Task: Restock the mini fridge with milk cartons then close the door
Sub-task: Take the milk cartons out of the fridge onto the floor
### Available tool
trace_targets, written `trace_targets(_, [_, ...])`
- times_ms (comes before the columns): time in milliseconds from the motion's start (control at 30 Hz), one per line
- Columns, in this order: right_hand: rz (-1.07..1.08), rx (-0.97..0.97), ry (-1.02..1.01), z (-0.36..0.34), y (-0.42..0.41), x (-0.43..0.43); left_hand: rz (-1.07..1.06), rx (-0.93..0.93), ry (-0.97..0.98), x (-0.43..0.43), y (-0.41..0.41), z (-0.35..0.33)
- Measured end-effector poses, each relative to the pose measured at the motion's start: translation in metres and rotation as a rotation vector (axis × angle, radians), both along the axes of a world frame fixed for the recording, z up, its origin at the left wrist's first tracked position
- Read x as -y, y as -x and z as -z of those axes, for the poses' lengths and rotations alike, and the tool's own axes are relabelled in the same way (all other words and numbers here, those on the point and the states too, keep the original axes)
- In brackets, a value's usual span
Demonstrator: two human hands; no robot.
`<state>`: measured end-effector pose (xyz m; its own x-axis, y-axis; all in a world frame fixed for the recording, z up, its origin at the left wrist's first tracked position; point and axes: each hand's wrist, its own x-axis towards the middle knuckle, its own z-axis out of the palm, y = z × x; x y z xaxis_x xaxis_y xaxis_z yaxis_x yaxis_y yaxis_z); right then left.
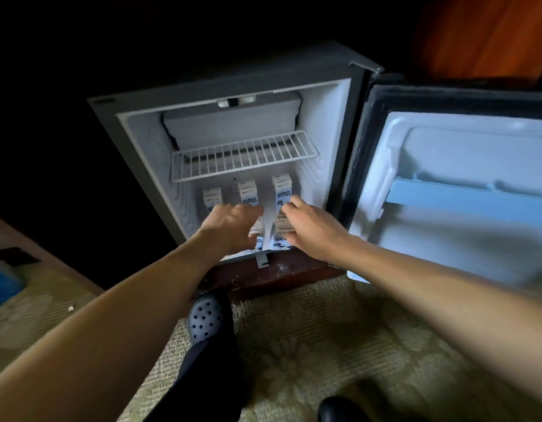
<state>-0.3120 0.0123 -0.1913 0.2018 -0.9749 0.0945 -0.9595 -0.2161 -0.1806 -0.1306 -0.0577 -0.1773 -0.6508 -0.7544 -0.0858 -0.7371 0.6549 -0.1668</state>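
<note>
Cartons are small paperboard milk bricks: I judge them light, stiff along the edges, with flat faces that dent if squeezed hard. The printed skin looks smooth and may go slick once cold, so use a firm grip that doesn't crush. Best hold is across the two narrow sides in the upper half, fingers one side and thumb opposite; that keeps the carton upright and leaves the base free to land flat. They're tall and narrow and the neighbours stand close, so a nudge could tip one. The fridge (330, 117) stands open on a wood base (278, 272), door (446, 239) swung wide to the right, wire shelf (245, 153) across the upper part. A back row (247, 193) of three cartons stands upright on the fridge floor below the shelf. Two more are in front near the sill, the left carton (258, 236) and the right carton (283, 222), with a narrow gap between them. The left hand (230, 226) lies over the left carton from its left side, fingers curled across the top and most of the carton hidden under the palm; I read that as a grip. The right hand (312, 229) grips the right carton from the right, fingers over the upper edge, thumb lower on the near side. Both hands are in the fridge mouth, near each other but not touching. There's blur at the hands, so exact finger contact is uncertain. The door is well apart from the right hand, and closing is not yet done.
</note>
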Motion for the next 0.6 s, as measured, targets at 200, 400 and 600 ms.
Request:
trace_targets(200, [0.026,0.077,-0.028,-0.043,0.030,-0.091,0.041,-0.022,0.015,-0.062,0.025,-0.062])
trace_targets(400, [0.175,0.150,-0.091,-0.077,0.081,-0.194,0.191,-0.080,-0.041,-0.134,0.076,-0.110])
trace_targets(600, [0.284,0.094,-0.114,-0.079,0.136,-0.278,0.357,-0.109,-0.134,-0.195,0.145,-0.106])
